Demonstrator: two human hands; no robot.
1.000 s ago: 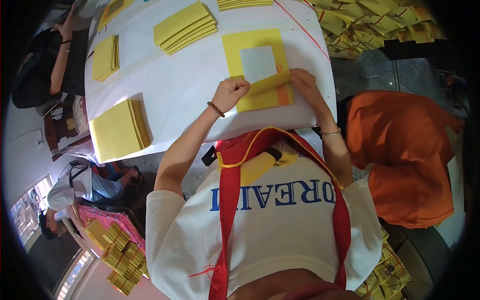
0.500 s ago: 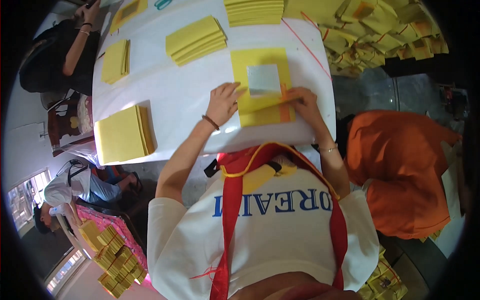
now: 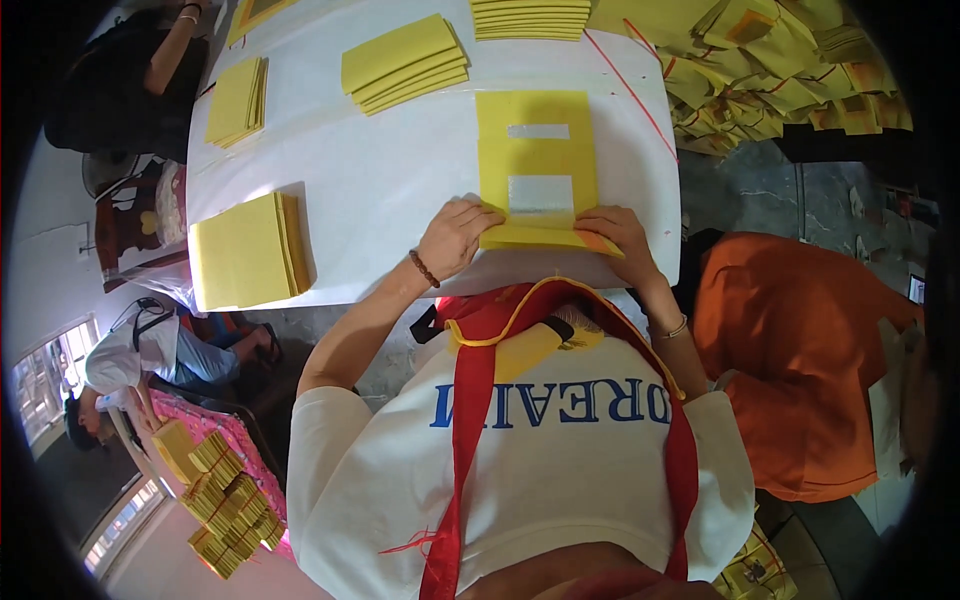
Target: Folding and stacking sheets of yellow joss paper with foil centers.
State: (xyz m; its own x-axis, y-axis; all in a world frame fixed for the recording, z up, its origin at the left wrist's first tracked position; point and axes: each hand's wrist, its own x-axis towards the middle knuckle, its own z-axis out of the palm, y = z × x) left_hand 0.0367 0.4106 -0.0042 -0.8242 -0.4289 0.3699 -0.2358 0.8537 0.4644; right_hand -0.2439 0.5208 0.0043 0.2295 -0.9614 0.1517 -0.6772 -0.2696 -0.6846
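Observation:
In front of me on the table lies a yellow sheet of paper point(image 3: 538, 156) with two silvery rectangles on it. Its near end is folded up into a narrow flap. My left hand point(image 3: 458, 238) grips the left end of that flap, fingers closed on the paper. At the other end, my right hand point(image 3: 618, 240) pinches the flap's corner, where a patch of orange shows.
Stacks of folded yellow paper sit at the left point(image 3: 245, 252), far left point(image 3: 236, 102) and back point(image 3: 405, 62) of the white table point(image 3: 380, 190). A red string point(image 3: 628, 92) crosses its right side. People work nearby; yellow bundles point(image 3: 770, 60) lie beyond the right edge.
Both hands have come to the sheet's near edge, where a flap is now folded up. A second silvery rectangle shows on the sheet. My left hand now grips paper.

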